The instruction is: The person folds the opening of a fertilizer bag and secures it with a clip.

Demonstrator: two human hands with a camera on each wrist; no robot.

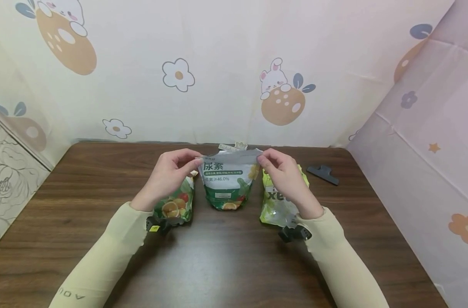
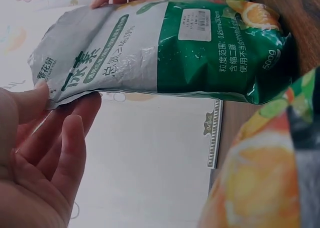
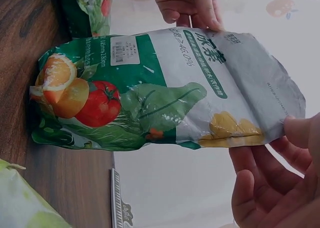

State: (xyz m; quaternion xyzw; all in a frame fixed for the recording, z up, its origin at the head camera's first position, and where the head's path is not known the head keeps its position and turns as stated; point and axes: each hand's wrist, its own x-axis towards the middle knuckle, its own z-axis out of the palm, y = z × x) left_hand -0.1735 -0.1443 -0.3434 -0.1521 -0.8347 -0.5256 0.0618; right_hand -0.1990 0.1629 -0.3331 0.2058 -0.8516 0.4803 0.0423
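A white and green bag of urea fertilizer [image 1: 228, 188] stands upright on the table, fruit and vegetables printed on its lower part. My left hand [image 1: 168, 177] pinches its upper left corner between thumb and fingers. The opposite top corner is pinched by my right hand [image 1: 289, 182]. Between the hands the grey top edge is stretched wide; in the right wrist view the bag's front [image 3: 150, 87] looks fairly smooth. Whether the top is sealed, I cannot tell. Just behind the bag shows a pale ruler-like strip [image 1: 232, 147] with a small animal-shaped ornament.
Under my left wrist sits another green bag with printed fruit [image 1: 176, 207]. A yellow-green bag [image 1: 276, 209] lies partly beneath my right forearm. Farther right, a dark grey clip [image 1: 323, 174] lies on the brown wooden table [image 1: 226, 265]. Patterned curtain [image 1: 218, 102] hangs behind.
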